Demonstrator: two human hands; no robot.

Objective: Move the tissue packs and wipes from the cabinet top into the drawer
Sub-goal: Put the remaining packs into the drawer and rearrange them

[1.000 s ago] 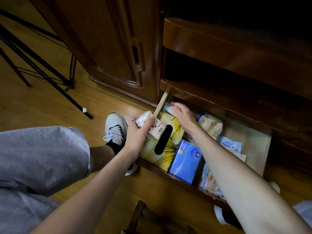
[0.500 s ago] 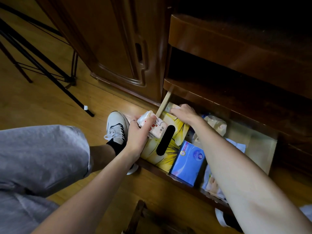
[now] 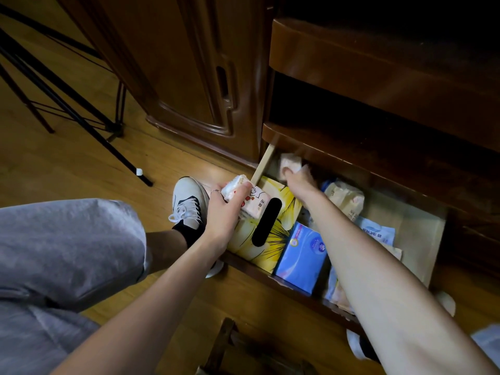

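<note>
Seen from a head-worn camera looking down, a person crouches on a wooden floor (image 3: 81, 163) before a dark wooden cabinet (image 3: 189, 77) whose bottom drawer (image 3: 422, 239) is pulled open. The left hand (image 3: 224, 215) is closed around a small pink and white tissue pack (image 3: 251, 201), held just above the drawer's front left corner, over a yellow tissue box (image 3: 273, 234) with a dark oval slot that lies along the drawer's left side. The right hand (image 3: 297, 180) reaches to the back left corner, fingers pinching a second small tissue pack (image 3: 290, 163), blurred, just under the shelf edge above. Inside the drawer, beside the yellow box, lie a blue box (image 3: 303, 255) at the front edge, a cream wipes pack (image 3: 346, 198) near the back, and a pale blue and white wipes pack (image 3: 378, 234) toward the right; the right forearm hides part of the middle. The drawer's right end shows bare board. A white shoe (image 3: 189, 201) rests just beside the drawer's left edge. Risks, as judged from here: the back corner is tight, so a pack wedged high there could catch the shelf when the drawer closes; the left pack, hovering near the rim, could slip to the floor if released early.
</note>
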